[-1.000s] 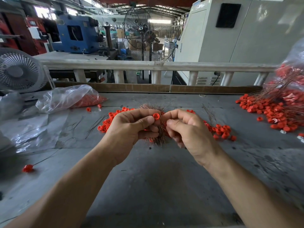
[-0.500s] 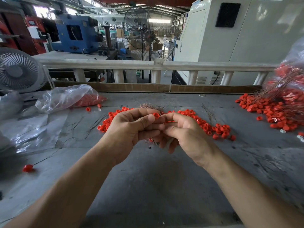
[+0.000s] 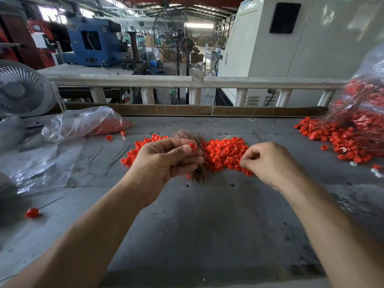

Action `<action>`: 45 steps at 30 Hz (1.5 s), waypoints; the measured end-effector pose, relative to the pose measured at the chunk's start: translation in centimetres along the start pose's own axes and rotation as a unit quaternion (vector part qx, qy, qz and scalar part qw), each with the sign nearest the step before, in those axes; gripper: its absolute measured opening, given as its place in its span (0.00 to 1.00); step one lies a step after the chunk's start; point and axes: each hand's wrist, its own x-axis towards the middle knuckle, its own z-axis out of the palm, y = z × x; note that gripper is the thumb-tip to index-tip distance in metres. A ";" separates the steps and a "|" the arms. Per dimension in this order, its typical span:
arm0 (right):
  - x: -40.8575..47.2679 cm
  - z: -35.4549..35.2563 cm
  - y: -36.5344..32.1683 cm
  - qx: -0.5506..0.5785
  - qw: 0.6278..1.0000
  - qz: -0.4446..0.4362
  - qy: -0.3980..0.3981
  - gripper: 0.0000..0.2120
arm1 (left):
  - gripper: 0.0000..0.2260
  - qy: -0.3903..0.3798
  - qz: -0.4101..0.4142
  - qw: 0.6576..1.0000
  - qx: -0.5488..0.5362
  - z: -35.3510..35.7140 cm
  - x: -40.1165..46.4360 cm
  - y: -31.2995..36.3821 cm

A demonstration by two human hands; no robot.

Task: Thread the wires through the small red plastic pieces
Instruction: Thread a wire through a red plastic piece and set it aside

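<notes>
My left hand [image 3: 164, 163] is closed around a bundle of thin copper wires [image 3: 188, 136] and pinches one small red plastic piece [image 3: 192, 146] between thumb and forefinger. Behind it a pile of loose red pieces [image 3: 224, 152] lies on the grey table [image 3: 197, 225]. My right hand [image 3: 270, 163] hovers at the pile's right end, a hand's width from the left hand. Its thumb and forefinger are pinched together. Whether a wire or a piece sits between them is too fine to see.
A heap of red pieces with wires through them [image 3: 349, 142] lies at the right, below a plastic bag [image 3: 372, 80]. At the left are another bag of red pieces [image 3: 83, 123], a small fan [image 3: 20, 90], loose wires [image 3: 116, 159] and one wired piece [image 3: 32, 213].
My right hand has drawn away to the right from the red piece in my left hand, uncovering the pile. The left hand has stayed in place with the bundle and the piece.
</notes>
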 end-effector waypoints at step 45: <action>-3.5 2.0 -5.2 0.349 0.923 -0.160 -0.036 0.05 | 0.14 0.011 -0.003 1.000 0.001 0.6 -0.2 -0.1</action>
